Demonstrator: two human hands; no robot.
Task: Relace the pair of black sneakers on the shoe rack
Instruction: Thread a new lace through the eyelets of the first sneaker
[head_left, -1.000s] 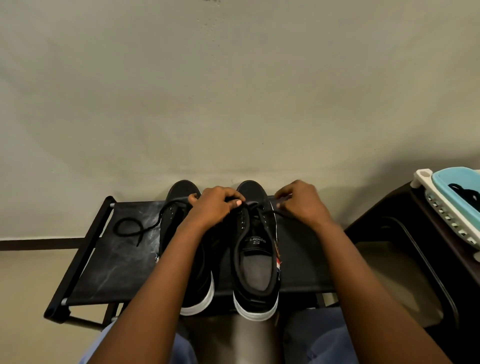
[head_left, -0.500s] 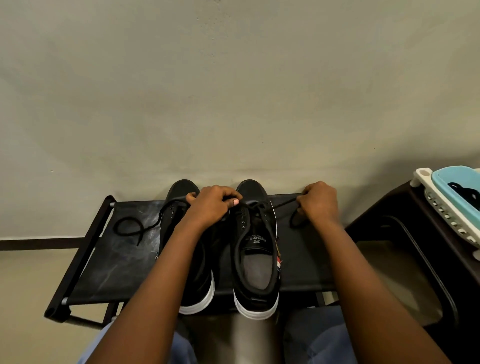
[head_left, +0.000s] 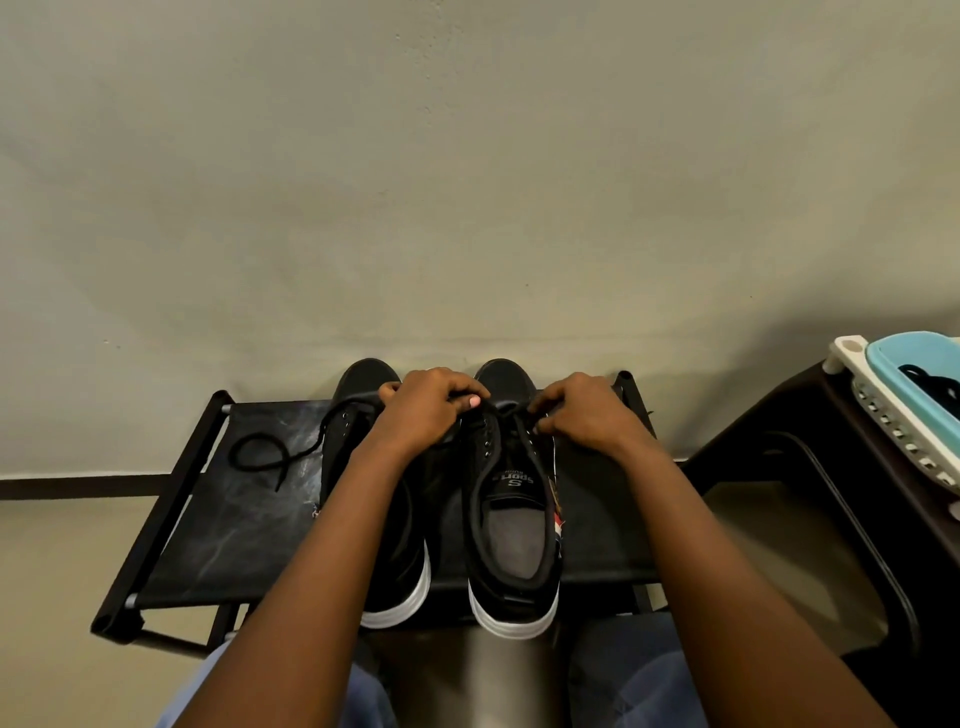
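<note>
While both sneakers are parked side by side on the rack (head_left: 208, 519), toes pointed at the wall (head_left: 467, 182) and white heels hanging at the near edge, only the right sneaker (head_left: 514, 525) is being handled. The left hand (head_left: 426, 410) is held over the gap between the two shoes. Its fingers are curled in tight and the lace (head_left: 511, 414) is pinched between thumb and fingertips right at the front eyelets. The right hand (head_left: 587, 415) is curled up as well, and the other side of that same lace is pinched at the fingertips just off the shoe's right edge. So neither hand is open at all, and the lace is pulled across the tongue between them.

The left sneaker (head_left: 363, 382) is mostly hidden under the left forearm. Its loose lace (head_left: 284, 461) is trailed out to the left and left lying in a loop on the rack's black fabric.

Off to the right, a dark stool (head_left: 769, 431) is set beside the rack. A white slotted tray (head_left: 883, 415) is placed on it, with a teal tub (head_left: 904, 374) on top. Something black is kept in the tub, but what it is can't be told. Blue trousers (head_left: 634, 686) can be seen at the bottom.
</note>
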